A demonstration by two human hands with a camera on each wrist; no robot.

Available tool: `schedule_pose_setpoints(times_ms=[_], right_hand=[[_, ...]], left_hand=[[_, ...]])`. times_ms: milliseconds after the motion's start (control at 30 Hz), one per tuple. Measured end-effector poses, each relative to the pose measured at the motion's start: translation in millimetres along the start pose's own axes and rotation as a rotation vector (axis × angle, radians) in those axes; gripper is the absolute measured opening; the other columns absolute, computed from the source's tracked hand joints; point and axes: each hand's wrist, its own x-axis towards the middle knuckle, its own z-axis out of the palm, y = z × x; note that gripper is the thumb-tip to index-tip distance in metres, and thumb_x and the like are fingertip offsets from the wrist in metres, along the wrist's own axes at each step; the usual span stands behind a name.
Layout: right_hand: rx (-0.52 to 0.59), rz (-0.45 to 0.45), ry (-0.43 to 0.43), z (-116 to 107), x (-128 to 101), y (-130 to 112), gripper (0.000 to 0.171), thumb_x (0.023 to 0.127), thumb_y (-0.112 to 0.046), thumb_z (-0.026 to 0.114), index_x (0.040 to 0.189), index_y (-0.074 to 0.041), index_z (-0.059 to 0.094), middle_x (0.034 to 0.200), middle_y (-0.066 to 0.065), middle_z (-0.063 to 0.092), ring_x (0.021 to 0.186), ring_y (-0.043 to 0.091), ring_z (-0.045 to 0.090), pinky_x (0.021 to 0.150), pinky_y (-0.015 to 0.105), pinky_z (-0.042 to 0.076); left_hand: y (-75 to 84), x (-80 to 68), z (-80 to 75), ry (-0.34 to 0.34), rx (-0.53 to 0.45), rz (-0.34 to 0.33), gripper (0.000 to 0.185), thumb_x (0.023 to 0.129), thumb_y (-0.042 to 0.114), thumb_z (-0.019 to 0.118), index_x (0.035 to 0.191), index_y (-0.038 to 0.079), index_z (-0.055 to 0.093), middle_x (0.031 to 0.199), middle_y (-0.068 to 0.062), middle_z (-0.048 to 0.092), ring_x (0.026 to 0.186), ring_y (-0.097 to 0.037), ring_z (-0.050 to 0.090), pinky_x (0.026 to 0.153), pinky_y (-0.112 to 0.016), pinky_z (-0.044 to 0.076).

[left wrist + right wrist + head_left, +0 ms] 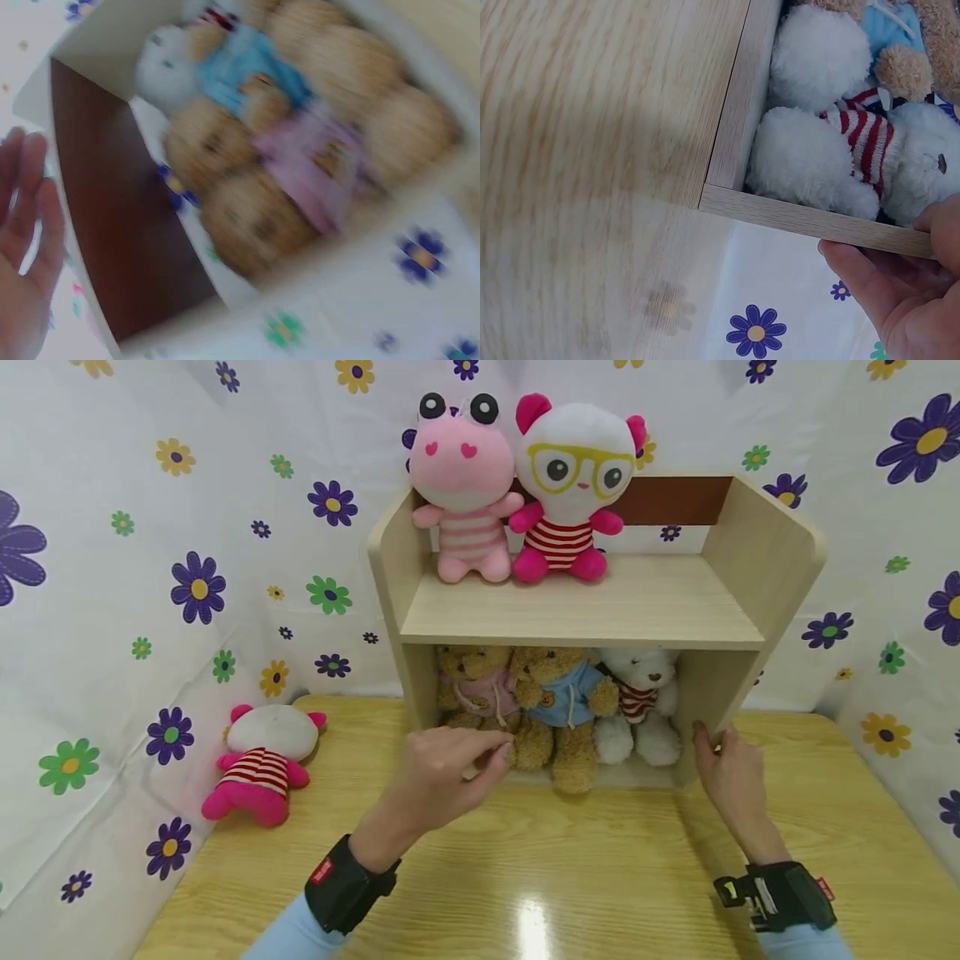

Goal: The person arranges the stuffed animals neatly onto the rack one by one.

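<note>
Our two hands at the small wooden shelf full of soft toys

Our right hand [731, 772] grips the right side wall of the shelf [757, 552], thumb and fingers curled round its front edge. Our left hand [450, 772] hovers just in front of the bear in the pink top [476, 689], fingers loosely curled and holding nothing. That bear sits at the left of the lower compartment, beside the bear in the blue top [566, 702] and the white bear [641, 702]. Two pink toys [517, 485] sit on the upper board; another [262, 764] lies on the table [570, 868], far left.
</note>
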Motion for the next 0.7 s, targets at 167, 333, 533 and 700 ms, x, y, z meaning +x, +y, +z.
schedule_pose_setpoints(times_ms=[167, 333, 533, 700], right_hand=[[-0.014, 0.011, -0.001, -2, 0, 1, 0.024, 0.099, -0.011, 0.060, 0.091, 0.011, 0.063, 0.061, 0.026, 0.063, 0.043, 0.017, 0.052, 0.035, 0.015, 0.028], [-0.004, 0.043, -0.046, 0, -2, -1, 0.029, 0.101, -0.015, 0.058, 0.102, 0.014, 0.064, 0.067, 0.029, 0.066, 0.045, 0.017, 0.054, 0.035, 0.015, 0.030], [-0.015, -0.016, 0.000, -2, -1, 0, 0.023, 0.098, -0.009, 0.061, 0.094, 0.013, 0.062, 0.062, 0.026, 0.063, 0.043, 0.021, 0.052, 0.035, 0.015, 0.028], [-0.015, -0.040, 0.008, -1, 2, 1, 0.021, 0.098, -0.008, 0.061, 0.091, 0.012, 0.062, 0.061, 0.025, 0.063, 0.042, 0.021, 0.052, 0.036, 0.015, 0.028]], left_hand=[[-34.7, -62.3, -53.7, 0.093, 0.049, -0.182, 0.022, 0.096, 0.017, 0.065, 0.096, 0.000, 0.078, 0.077, -0.006, 0.077, 0.059, -0.011, 0.069, 0.057, -0.015, 0.054], [-63.6, -124.9, -114.8, -0.042, 0.327, -0.560, 0.021, 0.083, 0.009, 0.079, 0.103, 0.002, 0.076, 0.088, -0.013, 0.077, 0.071, -0.025, 0.070, 0.064, -0.019, 0.055], [-83.9, -161.6, -140.5, -0.263, 0.481, -0.856, 0.043, 0.086, 0.017, 0.077, 0.123, -0.001, 0.065, 0.116, -0.032, 0.061, 0.101, -0.051, 0.058, 0.079, -0.068, 0.054], [-95.5, -177.0, -139.0, -0.537, 0.463, -1.012, 0.066, 0.088, 0.026, 0.076, 0.141, 0.000, 0.048, 0.135, -0.044, 0.038, 0.115, -0.064, 0.038, 0.086, -0.079, 0.041]])
